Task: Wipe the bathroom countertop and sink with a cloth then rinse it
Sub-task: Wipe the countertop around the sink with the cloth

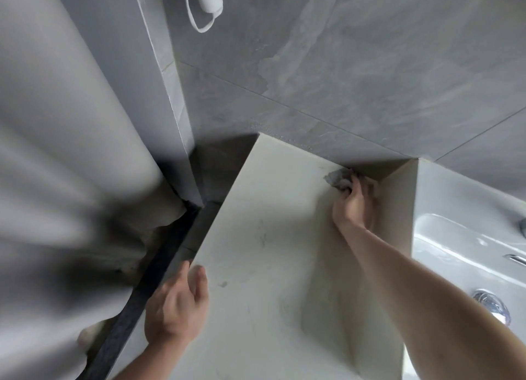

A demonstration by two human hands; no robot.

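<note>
Presently the right hand (354, 200) is clenched around a crumpled grey cloth (338, 179), pressing it onto the pale countertop (273, 226) at the far corner, where the surface meets the grey tiled wall (355, 75) and the raised side panel (398, 209) bordering the sink. The cloth touches the countertop and lies tight against the wall joint. The left hand (175, 305) holds nothing; it rests open, fingers spread, on the near left edge of the countertop. Faint marks and one small dark spot show on the surface between the two hands. The white sink (461, 237) lies to the right, beyond the panel, with a chrome drain (491, 304) visible. A pale shower curtain (62, 152) hangs blurred at left.
</note>
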